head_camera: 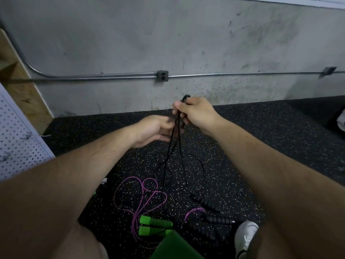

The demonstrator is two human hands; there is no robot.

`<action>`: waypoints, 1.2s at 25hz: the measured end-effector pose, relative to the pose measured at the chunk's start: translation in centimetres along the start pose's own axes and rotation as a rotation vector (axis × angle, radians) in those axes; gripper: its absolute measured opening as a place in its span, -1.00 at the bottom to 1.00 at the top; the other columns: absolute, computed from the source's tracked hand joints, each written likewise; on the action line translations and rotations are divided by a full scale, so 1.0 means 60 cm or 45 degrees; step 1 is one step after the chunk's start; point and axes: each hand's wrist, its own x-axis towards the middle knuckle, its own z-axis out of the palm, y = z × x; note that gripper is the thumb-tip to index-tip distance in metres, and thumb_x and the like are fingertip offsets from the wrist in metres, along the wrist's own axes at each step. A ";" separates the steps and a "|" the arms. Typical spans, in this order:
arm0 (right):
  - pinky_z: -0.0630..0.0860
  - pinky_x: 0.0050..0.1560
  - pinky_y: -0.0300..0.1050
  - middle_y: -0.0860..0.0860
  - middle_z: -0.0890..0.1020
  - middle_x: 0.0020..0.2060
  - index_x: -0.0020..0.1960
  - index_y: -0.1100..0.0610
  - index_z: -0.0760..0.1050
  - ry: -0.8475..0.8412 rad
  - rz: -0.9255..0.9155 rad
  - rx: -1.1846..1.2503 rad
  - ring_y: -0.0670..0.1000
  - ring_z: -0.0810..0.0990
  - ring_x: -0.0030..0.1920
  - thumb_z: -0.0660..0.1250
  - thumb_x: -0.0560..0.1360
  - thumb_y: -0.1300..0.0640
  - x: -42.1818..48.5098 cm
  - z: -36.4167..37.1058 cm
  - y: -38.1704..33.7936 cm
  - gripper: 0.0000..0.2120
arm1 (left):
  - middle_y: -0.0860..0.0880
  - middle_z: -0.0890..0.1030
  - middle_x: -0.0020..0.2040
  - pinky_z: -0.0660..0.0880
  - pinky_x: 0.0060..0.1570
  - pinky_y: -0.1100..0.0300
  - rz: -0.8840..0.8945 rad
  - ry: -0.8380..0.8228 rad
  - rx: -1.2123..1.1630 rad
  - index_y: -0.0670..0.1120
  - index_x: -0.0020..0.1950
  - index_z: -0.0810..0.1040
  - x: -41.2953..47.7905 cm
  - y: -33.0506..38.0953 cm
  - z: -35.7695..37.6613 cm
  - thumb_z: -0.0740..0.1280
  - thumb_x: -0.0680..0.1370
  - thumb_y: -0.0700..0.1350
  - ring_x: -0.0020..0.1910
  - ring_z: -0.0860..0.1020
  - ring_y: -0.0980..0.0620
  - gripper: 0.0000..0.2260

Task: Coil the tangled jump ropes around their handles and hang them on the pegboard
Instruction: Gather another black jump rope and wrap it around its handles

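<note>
Untangling stage; nothing coiled or hung yet.
Mid-frame, right hand (196, 113) grips the black jump rope (177, 141); left hand (155, 129) hold unclear; pink jump rope (138, 195) tangled lower centre; pegboard (16, 139) far left.

One wide-angle view, worn on the person's head, looks forward and down along both forearms (74, 174). The right grip (194, 113) and left grip (155, 129) sit close to the lens, near mid-frame. The speckled floor (242, 146) spreads below them, the concrete wall (149, 43) rises beyond them, and the pegboard (16, 137) edges in far to their left
</note>
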 end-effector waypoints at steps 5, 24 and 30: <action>0.43 -0.32 -0.13 0.10 0.63 -0.20 0.07 0.35 0.58 -0.012 0.072 0.211 0.04 0.50 -0.26 0.30 0.62 0.15 0.007 -0.006 0.013 -0.75 | 0.00 0.74 -0.04 0.58 0.21 -0.09 0.119 0.220 0.329 -0.05 0.04 0.68 0.004 0.001 0.019 0.41 0.59 -0.15 0.02 0.70 -0.01 -0.93; 0.43 -0.40 -0.21 0.05 0.67 -0.20 0.03 0.26 0.60 0.118 -0.163 0.251 -0.11 0.50 -0.38 0.33 0.61 0.19 -0.006 -0.011 -0.017 -0.86 | 0.09 0.73 -0.08 0.46 -0.30 0.25 0.162 0.263 0.504 0.01 0.04 0.65 0.010 0.005 0.048 0.28 0.66 -0.13 -0.28 0.54 0.24 -0.85; 0.53 -0.30 -0.21 0.01 0.65 -0.10 0.24 0.17 0.53 -0.389 0.056 -0.365 -0.10 0.55 -0.31 0.39 0.55 0.16 -0.035 -0.005 0.043 -0.72 | 0.01 0.66 -0.19 0.46 -0.32 0.25 0.351 0.519 0.215 -0.05 -0.06 0.62 0.022 0.040 0.021 0.23 0.69 -0.18 -0.34 0.49 0.18 -0.78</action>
